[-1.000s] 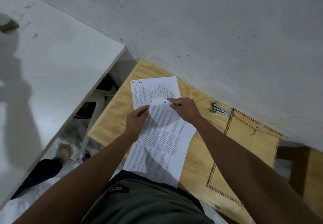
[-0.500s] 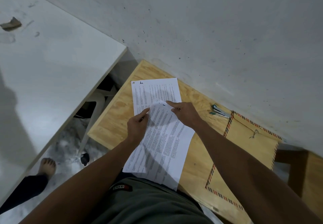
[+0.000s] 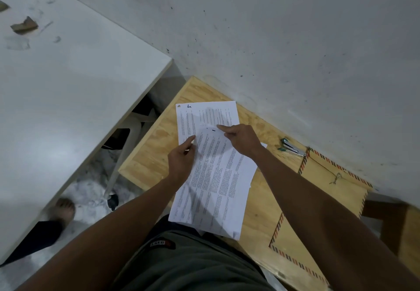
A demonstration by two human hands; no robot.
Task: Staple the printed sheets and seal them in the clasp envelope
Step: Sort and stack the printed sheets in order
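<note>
A printed sheet is held above the wooden table, tilted toward me. My left hand pinches its left edge near the top, and my right hand pinches its top right corner. Another printed sheet lies flat on the table behind it, partly covered. A small stapler lies on the table to the right, near the wall. The brown clasp envelope with a striped border lies flat at the right, its metal clasp showing.
A white wall runs along the table's far side. A white tabletop stands at the left, with a gap between it and the wooden table. A person's bare foot is on the floor below.
The held sheet and both hands have shifted slightly up and away, over the flat sheet. The foot on the floor has moved.
</note>
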